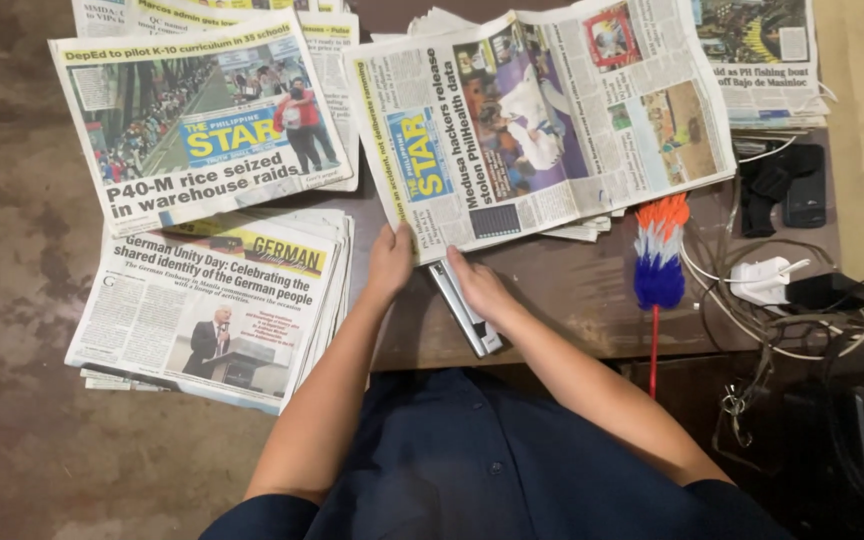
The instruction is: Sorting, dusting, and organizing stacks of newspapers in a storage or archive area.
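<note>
A folded newspaper (552, 120) lies tilted on a brown wooden table (572, 290). My left hand (389, 262) grips its near left corner, fingers tucked under the paper's edge. Just to the right, my right hand (477, 285) rests at the paper's near edge, fingers partly hidden under it. Between and below my hands a long silver stapler-like object (467, 312) pokes out toward the table's front edge.
Two more folded newspaper stacks lie on the left, one far (202, 110), one near (217, 310). A red, white and blue feather duster (659, 262) lies right of my hands. Beyond it are white and black chargers (782, 285), tangled cables and a black pouch (782, 185).
</note>
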